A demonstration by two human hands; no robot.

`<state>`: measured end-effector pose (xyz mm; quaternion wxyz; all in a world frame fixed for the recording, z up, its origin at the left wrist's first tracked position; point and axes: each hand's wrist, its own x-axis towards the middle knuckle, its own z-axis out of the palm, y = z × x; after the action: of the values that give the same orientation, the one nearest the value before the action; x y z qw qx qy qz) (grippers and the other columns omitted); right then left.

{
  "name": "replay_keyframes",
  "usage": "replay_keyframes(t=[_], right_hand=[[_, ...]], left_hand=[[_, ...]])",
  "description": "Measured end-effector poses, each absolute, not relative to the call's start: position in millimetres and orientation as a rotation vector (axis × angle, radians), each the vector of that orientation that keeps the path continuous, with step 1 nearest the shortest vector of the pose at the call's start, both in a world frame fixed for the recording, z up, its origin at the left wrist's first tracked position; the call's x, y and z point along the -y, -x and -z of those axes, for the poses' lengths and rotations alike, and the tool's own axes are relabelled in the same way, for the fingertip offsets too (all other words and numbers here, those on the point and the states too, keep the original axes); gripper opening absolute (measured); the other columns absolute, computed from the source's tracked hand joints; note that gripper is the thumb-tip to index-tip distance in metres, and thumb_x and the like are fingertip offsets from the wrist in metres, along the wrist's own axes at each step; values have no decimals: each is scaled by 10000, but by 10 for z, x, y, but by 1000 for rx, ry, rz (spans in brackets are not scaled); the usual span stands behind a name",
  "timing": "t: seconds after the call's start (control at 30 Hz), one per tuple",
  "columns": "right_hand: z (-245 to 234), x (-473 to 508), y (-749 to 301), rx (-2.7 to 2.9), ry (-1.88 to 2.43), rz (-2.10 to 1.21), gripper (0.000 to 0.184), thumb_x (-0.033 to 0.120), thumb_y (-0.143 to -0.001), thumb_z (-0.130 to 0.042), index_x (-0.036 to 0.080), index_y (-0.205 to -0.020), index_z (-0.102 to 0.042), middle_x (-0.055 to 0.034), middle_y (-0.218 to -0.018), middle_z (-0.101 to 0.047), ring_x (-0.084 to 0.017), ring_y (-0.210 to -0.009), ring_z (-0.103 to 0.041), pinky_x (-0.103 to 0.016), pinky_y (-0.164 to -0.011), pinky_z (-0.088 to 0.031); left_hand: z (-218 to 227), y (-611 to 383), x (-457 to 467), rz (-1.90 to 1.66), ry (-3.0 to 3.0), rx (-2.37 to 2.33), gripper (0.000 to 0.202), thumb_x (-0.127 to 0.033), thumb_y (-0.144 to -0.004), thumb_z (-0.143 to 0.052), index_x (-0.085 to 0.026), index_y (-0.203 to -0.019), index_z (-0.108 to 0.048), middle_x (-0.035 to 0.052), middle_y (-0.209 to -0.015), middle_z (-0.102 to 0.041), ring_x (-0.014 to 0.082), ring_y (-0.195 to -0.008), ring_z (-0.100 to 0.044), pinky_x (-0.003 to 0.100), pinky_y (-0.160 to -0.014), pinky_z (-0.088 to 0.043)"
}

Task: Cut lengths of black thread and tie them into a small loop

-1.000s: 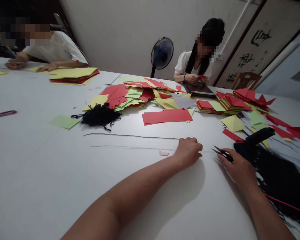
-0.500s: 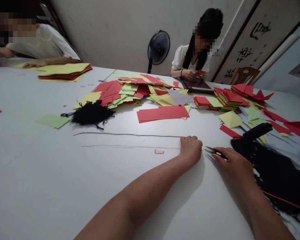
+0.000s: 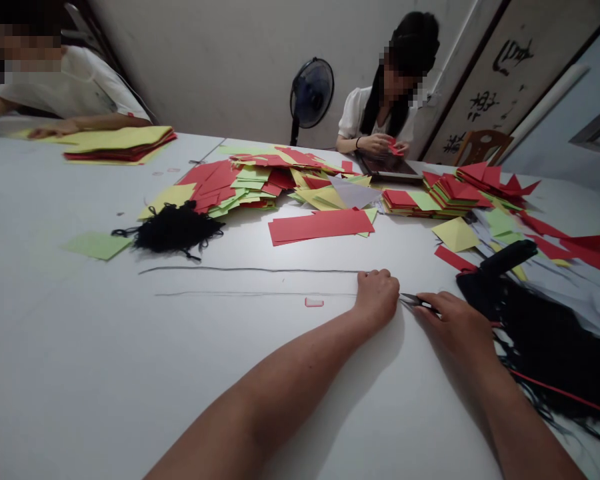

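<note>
Threads laid straight, left to right, on table; right ends under left hand, fingers curled shut over them. Just right of that fist: snips, gripped in closed fingers of right hand, blades pointing left, tips almost at fist. Farther back: yarn, red strips, paper heap.

Left hand and right hand are both showing bare. Forearms behind them are running bare too, from wrists back to the frame edge.
</note>
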<state>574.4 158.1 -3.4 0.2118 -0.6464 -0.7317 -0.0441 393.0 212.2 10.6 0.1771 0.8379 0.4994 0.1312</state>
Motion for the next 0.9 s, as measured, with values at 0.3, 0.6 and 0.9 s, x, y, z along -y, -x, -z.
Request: replay_keyframes(t=[0.3,0.6,0.9], right_hand=[[27,-1594,-5681,2074,1765,231,430,522,-958,-431,242,-936,-756,-43,-811,-690,-188,-745,-604,-306,-609,-351],[30,-1592,-5662,2094,1758,274,467,524,-985,-388,243,-881,-747,-47,-803,-698,-190,-755,-614,-307,-611,-335],[-52,-1589,-5679,1926,1832,299,521,594,-957,-390,212,-1066,-726,-97,-959,-733,-212,-731,-625,-319,-626,-396]], left_hand=[[-149,-3897,-2108,-362,-2358,-1399,247,-182,-958,-473,-152,-1023,-709,122,-1130,-692,249,-1080,-624,411,-911,-421],[-122,-3909,-2117,-367,-2363,-1396,249,-167,-950,-471,-154,-1016,-711,123,-1109,-692,249,-1065,-624,409,-902,-412],[-100,-3911,-2121,-405,-2337,-1390,223,-229,-964,-519,-149,-1035,-715,129,-1116,-695,265,-1106,-625,426,-939,-413]])
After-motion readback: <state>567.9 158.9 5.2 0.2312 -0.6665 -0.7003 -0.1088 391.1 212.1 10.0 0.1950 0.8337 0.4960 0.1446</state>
